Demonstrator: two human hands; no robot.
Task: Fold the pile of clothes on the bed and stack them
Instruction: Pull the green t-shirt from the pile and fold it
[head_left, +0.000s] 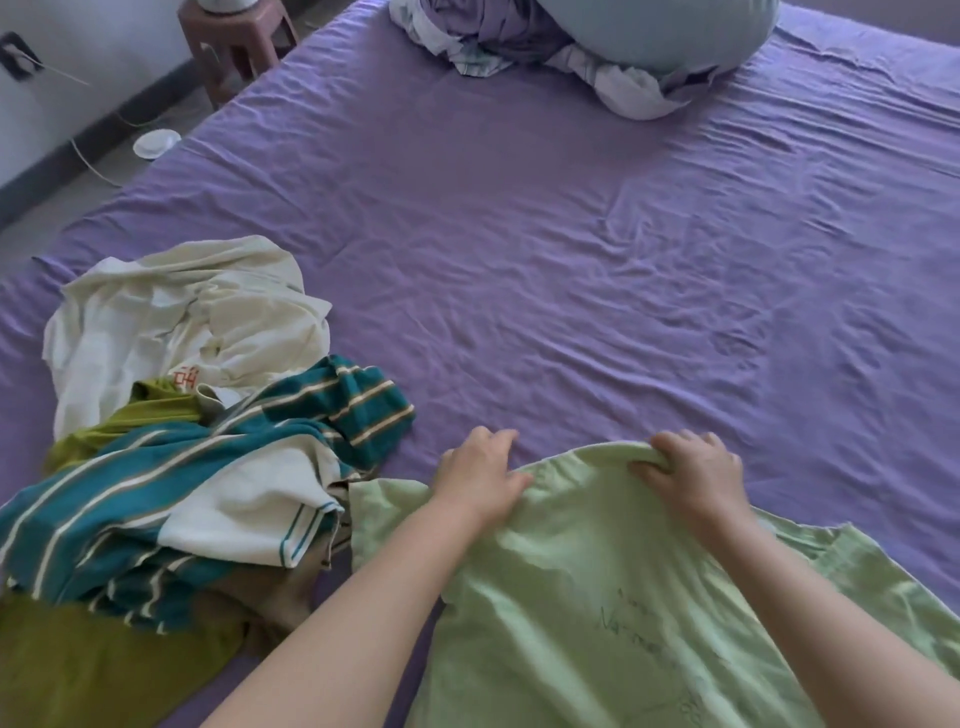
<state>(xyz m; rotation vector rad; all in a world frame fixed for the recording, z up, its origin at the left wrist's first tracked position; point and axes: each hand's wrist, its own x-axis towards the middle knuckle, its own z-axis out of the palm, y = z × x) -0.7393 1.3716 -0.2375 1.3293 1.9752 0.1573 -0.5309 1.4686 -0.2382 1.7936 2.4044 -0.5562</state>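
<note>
a light green shirt (597, 597) lies spread on the purple bed (545, 249) at about 5 o'clock in the view, its far edge lifted a little off the sheet. the left hand (480, 478) rests on that edge at 6 o'clock, with its fingers (493, 441) curled over the cloth and their tips down on the sheet beyond it; they seem to hold the hem, though the grip itself is hidden under the palm. the right hand (693, 475), just to the 3 o'clock side of the left, grips the rolled far edge of the shirt, fingers bent round the fold and thumb tucked under it. faint dark writing shows on the shirt near the right forearm.

the unfolded pile of clothes (197, 431) sits at 8 o'clock, touching the shirt's left corner. in it, a cream garment (182, 312) lies furthest away, a teal striped garment (311, 415) drapes across the middle, a white piece with teal trim (249, 504) lies on top of that, and an olive green garment (78, 665) is nearest the person.

at 12 o'clock, well apart from the hands, a bundle of bedding (597, 47) lies heaped at the far end of the bed. off the bed at 11 o'clock stands a small pinkish stool (234, 47), and a white round object (156, 143) lies on the floor at 10 o'clock.
</note>
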